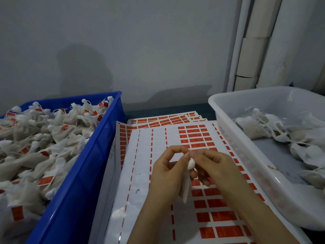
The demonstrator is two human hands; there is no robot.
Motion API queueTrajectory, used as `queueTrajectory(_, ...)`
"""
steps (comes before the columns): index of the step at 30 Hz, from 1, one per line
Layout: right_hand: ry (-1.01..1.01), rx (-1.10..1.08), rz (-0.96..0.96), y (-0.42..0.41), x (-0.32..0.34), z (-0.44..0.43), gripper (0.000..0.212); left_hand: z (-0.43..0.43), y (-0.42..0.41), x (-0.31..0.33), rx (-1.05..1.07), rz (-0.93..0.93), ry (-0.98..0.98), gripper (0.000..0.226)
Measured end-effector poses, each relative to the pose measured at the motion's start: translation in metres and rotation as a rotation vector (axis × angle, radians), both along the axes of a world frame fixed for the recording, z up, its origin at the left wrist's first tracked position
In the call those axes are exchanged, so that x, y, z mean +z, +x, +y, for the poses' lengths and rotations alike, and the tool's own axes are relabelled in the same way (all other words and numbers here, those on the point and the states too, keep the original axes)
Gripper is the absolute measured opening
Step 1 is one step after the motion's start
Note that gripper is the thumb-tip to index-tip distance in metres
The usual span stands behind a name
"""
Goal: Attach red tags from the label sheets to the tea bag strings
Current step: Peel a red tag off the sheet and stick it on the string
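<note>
Most of the work looks done. The blue crate (84, 173) at the counter's left edge is heaped with tagged tea bags (35, 138), while the white tub (246, 95) at the right edge holds only a few untagged tea bags (255, 127). Between them, the top label sheet (146, 155) has its left columns stripped, and red tags (221, 216) remain toward its right. Over it, the left hand (165, 175) has a closed grip round one tea bag (185, 189) and the right hand (216, 166) pinches its knotted top. I cannot tell whether this bag has its tag on yet.
</note>
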State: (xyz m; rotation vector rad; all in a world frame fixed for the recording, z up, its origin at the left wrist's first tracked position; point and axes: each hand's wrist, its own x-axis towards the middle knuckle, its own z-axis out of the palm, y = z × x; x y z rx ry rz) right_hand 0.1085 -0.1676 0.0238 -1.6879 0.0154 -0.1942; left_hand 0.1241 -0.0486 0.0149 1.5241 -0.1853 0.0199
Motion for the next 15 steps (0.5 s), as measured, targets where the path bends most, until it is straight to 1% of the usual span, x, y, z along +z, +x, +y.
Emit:
queueTrajectory(2,0.018,0.061,0.030,0.000,0.001,-0.005,0.018,0.000,0.000,0.000,-0.014,-0.002,0.035,0.020)
queueTrajectory(5,0.067,0.173,0.043,-0.001,0.004,-0.013,0.027,0.000,0.001,0.000,-0.040,0.005,0.064,0.019)
queueTrajectory(8,0.099,0.279,0.046,-0.002,0.005,-0.019,0.029,0.001,0.001,0.000,-0.060,0.050,0.036,0.004)
queueTrajectory(11,0.149,0.339,0.100,-0.001,0.006,-0.023,0.030,0.001,0.002,-0.001,-0.121,0.079,-0.031,0.023)
queueTrajectory(13,0.174,0.333,0.124,-0.001,0.006,-0.022,0.030,0.002,0.001,0.001,-0.163,0.078,-0.064,0.027)
queueTrajectory(15,0.163,0.270,0.134,0.000,0.004,-0.021,0.027,0.004,0.000,0.004,-0.182,0.082,-0.092,0.029)
